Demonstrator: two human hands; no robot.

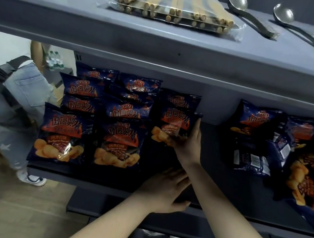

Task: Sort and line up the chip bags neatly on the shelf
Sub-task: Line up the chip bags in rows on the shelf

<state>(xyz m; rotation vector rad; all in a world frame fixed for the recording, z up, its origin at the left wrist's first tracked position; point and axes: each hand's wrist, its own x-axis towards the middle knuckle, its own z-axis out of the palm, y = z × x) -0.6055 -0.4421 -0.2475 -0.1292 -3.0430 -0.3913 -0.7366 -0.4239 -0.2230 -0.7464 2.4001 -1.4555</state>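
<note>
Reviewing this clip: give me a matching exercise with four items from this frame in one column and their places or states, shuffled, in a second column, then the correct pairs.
Items
1. right hand
2. left hand
3. ladles
4. loose bags

Places or states
A. lying on the top shelf, at its right
B. jumbled at the right of the chip shelf, some showing their backs
C. holding a chip bag in the third column
D. open, palm down, at the front edge of the chip shelf

Pairs: 1-C, 2-D, 3-A, 4-B
</note>
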